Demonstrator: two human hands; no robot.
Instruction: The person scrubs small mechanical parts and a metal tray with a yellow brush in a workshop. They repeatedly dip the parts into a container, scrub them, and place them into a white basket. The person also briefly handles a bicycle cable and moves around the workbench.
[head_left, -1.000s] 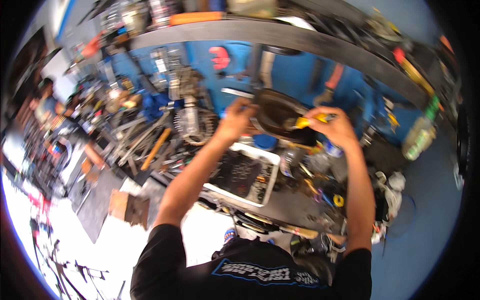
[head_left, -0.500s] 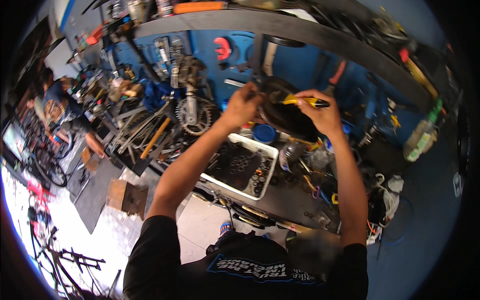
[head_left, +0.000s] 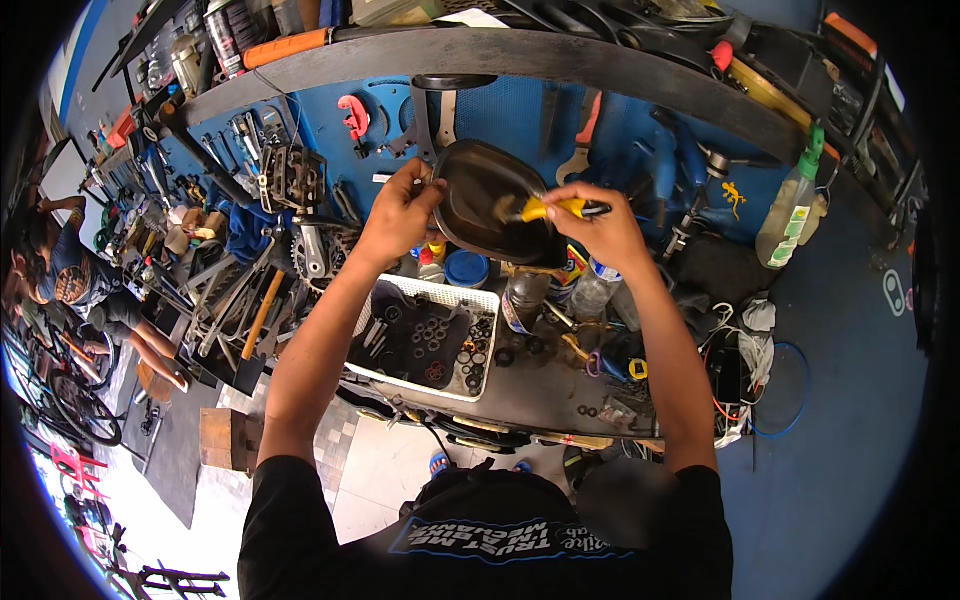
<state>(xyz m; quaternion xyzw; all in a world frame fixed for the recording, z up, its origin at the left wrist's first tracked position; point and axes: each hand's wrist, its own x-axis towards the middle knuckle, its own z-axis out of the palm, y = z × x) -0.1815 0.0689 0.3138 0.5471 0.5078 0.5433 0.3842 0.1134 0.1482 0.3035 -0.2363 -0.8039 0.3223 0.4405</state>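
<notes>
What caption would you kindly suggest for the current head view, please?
At a cluttered workbench, the left hand holds a dark tray and the right hand a yellow-handled brush.

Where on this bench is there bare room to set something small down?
There's a small bare patch on the bench, between the white tray and two dark bits. Behind it, black rings and bottles crowd in; left of the tray, tools lie heaped. The black dish in your left hand may block reaching further back.
</notes>
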